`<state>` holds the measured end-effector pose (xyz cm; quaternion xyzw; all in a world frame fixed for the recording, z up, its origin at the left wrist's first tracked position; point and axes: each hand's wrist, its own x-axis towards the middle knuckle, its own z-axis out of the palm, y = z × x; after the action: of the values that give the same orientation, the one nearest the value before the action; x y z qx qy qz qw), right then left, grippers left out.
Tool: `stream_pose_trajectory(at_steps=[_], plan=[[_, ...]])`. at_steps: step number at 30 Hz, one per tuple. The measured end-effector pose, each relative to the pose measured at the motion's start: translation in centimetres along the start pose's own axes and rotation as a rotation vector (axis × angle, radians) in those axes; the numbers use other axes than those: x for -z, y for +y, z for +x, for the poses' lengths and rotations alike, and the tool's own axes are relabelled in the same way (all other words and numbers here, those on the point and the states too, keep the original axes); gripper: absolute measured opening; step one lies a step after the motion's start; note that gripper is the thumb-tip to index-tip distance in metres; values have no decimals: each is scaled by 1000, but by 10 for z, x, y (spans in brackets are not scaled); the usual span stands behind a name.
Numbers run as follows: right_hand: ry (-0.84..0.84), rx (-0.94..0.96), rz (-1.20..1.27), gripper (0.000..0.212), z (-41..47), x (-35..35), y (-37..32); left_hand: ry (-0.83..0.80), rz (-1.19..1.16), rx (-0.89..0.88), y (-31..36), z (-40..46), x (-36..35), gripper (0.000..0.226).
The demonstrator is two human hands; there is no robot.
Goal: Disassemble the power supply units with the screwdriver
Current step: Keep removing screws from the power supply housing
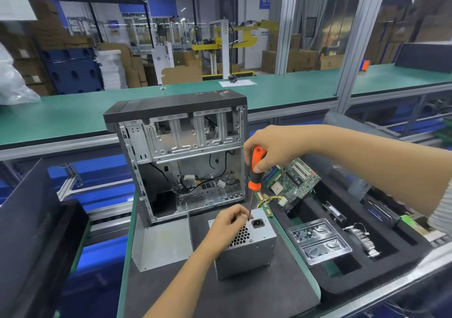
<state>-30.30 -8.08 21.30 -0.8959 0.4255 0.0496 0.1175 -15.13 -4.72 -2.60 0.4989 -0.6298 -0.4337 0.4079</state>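
A grey metal power supply unit (247,256) stands on the dark mat, its vented face with a black socket turned upward. My right hand (271,146) grips the orange and black handle of a screwdriver (255,171), held nearly upright. Its thin shaft runs down to the unit's top face, next to the socket. My left hand (227,227) rests on the vented face, with fingers curled beside the shaft's tip. Whether those fingers pinch the shaft or a screw is hidden.
An opened computer case (181,156) stands just behind the unit. A loose metal side panel (161,242) leans to its left. A black foam tray (401,259) on the right holds a motherboard (291,180), a clear plastic insert (320,242) and other parts.
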Motion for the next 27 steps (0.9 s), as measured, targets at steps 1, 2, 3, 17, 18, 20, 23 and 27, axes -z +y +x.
stream_pose_trajectory(at_steps=[1, 2, 3, 17, 18, 20, 23, 27], plan=[[31, -17, 25, 12, -1, -2, 3, -9, 90, -46, 2, -1, 1, 17], [62, -39, 53, 12, -1, -4, 6, -21, 169, -79, 3, -3, 2, 13], [96, -62, 77, 14, -1, -7, 10, -29, 245, -99, 4, -3, 2, 10], [628, -191, 484, 32, -10, -76, 50, -196, 669, -79, -1, -9, -6, 21], [634, -191, 505, 32, -11, -80, 50, -200, 669, -70, 0, -9, -6, 21], [647, -189, 527, 31, -12, -84, 49, -212, 676, -52, 3, -8, -6, 21], [692, -177, 578, 28, -14, -90, 47, -217, 704, -34, 7, -8, -7, 19], [759, -190, 726, 26, -18, -97, 47, -222, 730, -36, 11, -8, -8, 14]])
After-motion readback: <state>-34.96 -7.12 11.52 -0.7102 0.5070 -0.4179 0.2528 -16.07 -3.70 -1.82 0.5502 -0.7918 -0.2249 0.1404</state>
